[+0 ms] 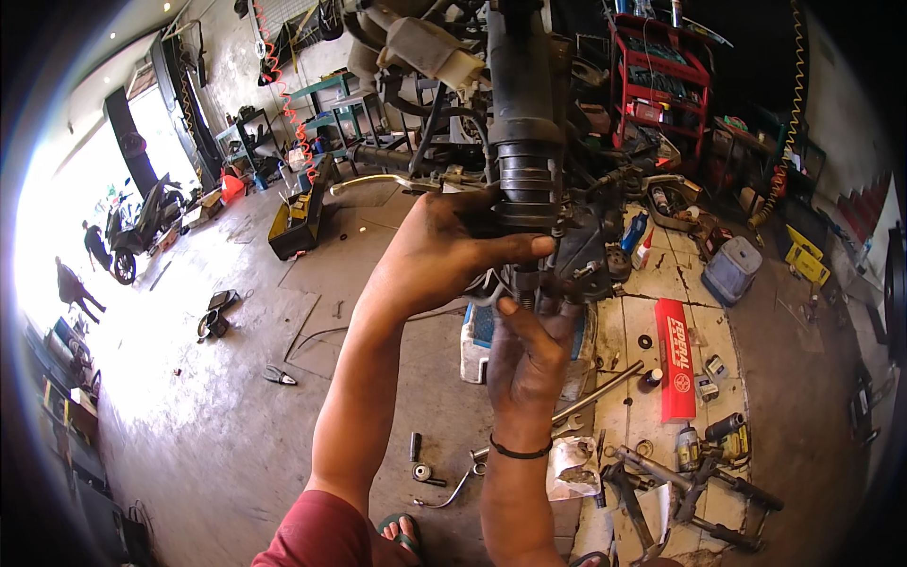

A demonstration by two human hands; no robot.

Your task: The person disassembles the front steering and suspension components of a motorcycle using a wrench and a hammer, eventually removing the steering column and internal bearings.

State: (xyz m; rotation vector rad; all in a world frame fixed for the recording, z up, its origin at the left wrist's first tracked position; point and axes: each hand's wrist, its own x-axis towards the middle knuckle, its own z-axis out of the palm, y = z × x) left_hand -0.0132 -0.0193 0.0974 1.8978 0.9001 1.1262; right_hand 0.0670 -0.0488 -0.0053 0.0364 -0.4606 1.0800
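A thick black tube [522, 99] with a ribbed rubber section [527, 175] hangs down in front of me from a partly dismantled motorcycle. My left hand [425, 250] is wrapped round the lower end of the ribs, thumb across the front, its other fingers mostly hidden behind. Just below, my right hand [534, 364] points upward, closed on a dark part under the tube. That part is largely covered by the fingers, so I cannot make out its kind. A brass-coloured lever [378, 181] sticks out to the left of the tube.
A red narrow box [675, 359] lies on the tiled strip at the right, near metal frame parts [699, 496] and a grey-blue container [732, 271]. Pliers [279, 376] and a socket [415, 444] lie on the floor. A red tool rack [661, 80] stands behind.
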